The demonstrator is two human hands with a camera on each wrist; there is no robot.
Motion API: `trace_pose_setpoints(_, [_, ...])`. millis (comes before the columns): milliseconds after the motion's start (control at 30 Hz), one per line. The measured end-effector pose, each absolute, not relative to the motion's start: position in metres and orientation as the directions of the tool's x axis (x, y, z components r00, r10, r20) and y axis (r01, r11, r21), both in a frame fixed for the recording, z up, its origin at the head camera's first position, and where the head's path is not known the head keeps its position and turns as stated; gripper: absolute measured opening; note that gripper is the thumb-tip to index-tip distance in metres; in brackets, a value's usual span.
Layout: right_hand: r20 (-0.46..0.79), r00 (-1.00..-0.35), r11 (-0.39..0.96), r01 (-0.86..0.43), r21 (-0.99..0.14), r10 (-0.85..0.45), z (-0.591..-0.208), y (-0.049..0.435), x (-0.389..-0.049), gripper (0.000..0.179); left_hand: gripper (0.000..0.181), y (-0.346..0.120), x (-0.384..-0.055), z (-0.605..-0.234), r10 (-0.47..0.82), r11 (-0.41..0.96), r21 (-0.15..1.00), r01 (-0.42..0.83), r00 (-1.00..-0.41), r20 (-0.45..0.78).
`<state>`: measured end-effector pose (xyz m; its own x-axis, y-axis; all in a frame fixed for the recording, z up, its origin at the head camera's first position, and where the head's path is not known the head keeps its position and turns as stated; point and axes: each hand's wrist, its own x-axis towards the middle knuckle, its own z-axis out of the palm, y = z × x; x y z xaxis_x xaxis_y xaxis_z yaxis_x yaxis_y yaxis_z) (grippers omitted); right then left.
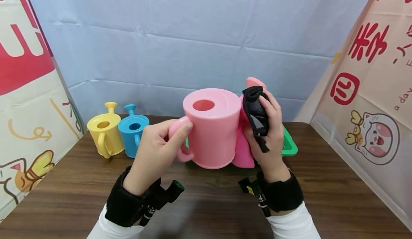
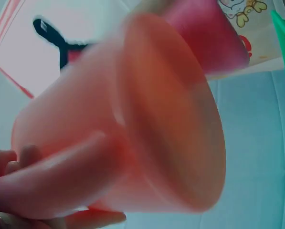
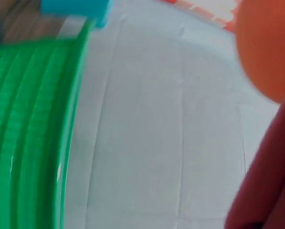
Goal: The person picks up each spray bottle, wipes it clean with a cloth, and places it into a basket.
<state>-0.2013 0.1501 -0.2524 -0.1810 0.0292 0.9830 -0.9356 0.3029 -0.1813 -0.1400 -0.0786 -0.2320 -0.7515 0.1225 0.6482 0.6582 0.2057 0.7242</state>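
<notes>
A pink toy watering can (image 1: 212, 132) is held upright in front of me, its round top opening showing. My left hand (image 1: 159, 142) grips its curved handle (image 1: 185, 157), thumb over the top. In the left wrist view the can's base faces the camera. My right hand (image 1: 270, 135) holds a black strap-like piece (image 1: 257, 114) beside a deep pink thing (image 1: 243, 151) that widens downward. What kind of thing it is cannot be told. Above the right hand shows a lighter pink rounded piece (image 1: 255, 82), perhaps the can's spout head.
Yellow (image 1: 111, 132) and blue (image 1: 130, 140) toy watering cans stand together at the left on the brown wooden table (image 1: 209, 203). A green basket (image 1: 290, 146) sits behind the right hand, partly hidden. Pale blue cloth hangs behind, with printed cloth at both sides.
</notes>
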Motion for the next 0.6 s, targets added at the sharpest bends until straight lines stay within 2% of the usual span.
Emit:
trace_pose_setpoints(100, [0.986,-0.096,0.490,-0.858,-0.151,0.135,-0.253,0.149,-0.205,0.050,0.030,-0.075,-0.139,-0.233,0.165,0.214,0.704,0.677,-0.736,0.657])
trace_pose_setpoints(200, [0.976,-0.069,0.529,-0.832,-0.170,0.205,-0.252,0.148,-0.204,0.055,0.031,-0.073,-0.140,-0.234,0.182,0.220,0.709,0.670,-0.742,0.645])
trace_pose_setpoints(300, [0.979,-0.119,0.481,-0.857,-0.184,0.163,-0.252,0.149,-0.201,0.059,0.031,-0.071,-0.140,-0.234,0.180,0.217,0.715,0.665,-0.747,0.640])
trace_pose_setpoints(400, [0.977,-0.200,0.393,-0.895,-0.211,0.070,-0.253,0.150,-0.197,0.057,0.031,-0.071,-0.141,-0.235,0.155,0.224,0.715,0.662,-0.749,0.645])
trace_pose_setpoints(500, [0.956,-0.293,0.264,-0.921,-0.285,0.011,-0.255,0.152,-0.193,0.055,0.030,-0.072,-0.144,-0.236,0.118,0.238,0.718,0.654,-0.754,0.647])
trace_pose_setpoints(600, [0.937,-0.348,0.144,-0.928,-0.345,0.002,-0.255,0.153,-0.190,0.055,0.029,-0.072,-0.146,-0.237,0.091,0.240,0.725,0.646,-0.758,0.646])
